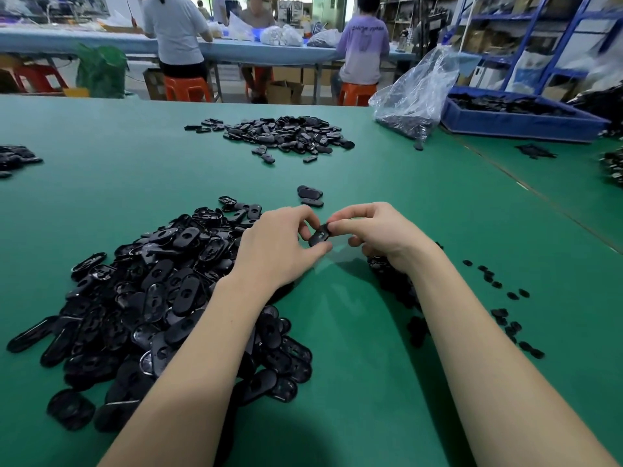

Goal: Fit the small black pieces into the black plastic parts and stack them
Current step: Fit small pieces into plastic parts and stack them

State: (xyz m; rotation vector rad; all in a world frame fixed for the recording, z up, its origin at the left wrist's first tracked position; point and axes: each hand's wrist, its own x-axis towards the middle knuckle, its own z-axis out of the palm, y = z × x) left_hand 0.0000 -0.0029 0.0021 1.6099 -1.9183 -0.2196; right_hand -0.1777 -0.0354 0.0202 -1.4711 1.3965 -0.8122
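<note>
Head view is showing both hands pinching one black plastic part point(319, 234) above the green table point(371, 332): left hand point(279, 244) gripping its lower end, right hand point(374, 230) closing fingertips on its top, likely pressing in a small piece, itself hidden. Next, probably, it is joining the small stack point(310, 196) beyond.

Left hand point(279, 244) and right hand point(374, 230) pinch one black part point(319, 234) above green table point(371, 348) (small piece possibly hidden); big pile point(151, 298) beside.
</note>
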